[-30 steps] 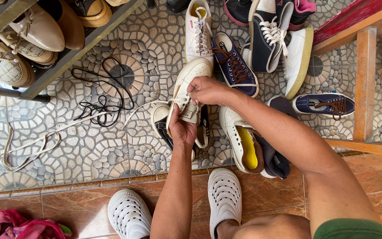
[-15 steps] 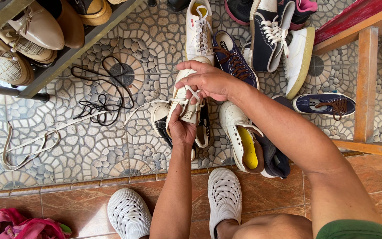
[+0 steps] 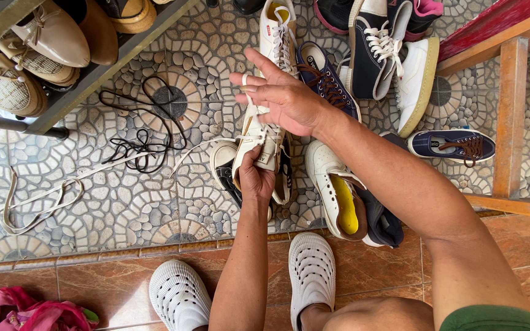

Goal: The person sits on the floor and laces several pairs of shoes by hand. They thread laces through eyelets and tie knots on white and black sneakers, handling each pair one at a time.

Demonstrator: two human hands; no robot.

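My left hand (image 3: 256, 176) grips a white lace-up sneaker (image 3: 261, 136) from below and holds it above the tiled floor. My right hand (image 3: 283, 98) is over the top of that sneaker, fingers spread, pinching a white lace (image 3: 245, 78) between thumb and forefinger. The lace runs from the shoe up to my fingertips. A black-and-white shoe (image 3: 223, 167) lies on the floor just under the held sneaker.
A loose white lace (image 3: 50, 197) and a black lace (image 3: 139, 144) lie on the patterned tiles at left. A shoe rack (image 3: 62, 101) stands top left. Several shoes crowd the top right beside a wooden frame (image 3: 511, 116). My feet wear white perforated clogs (image 3: 311, 276).
My right hand has lifted from the sneaker's top and opened its fingers, drawing the white lace upward. My left hand has kept its hold on the sneaker.
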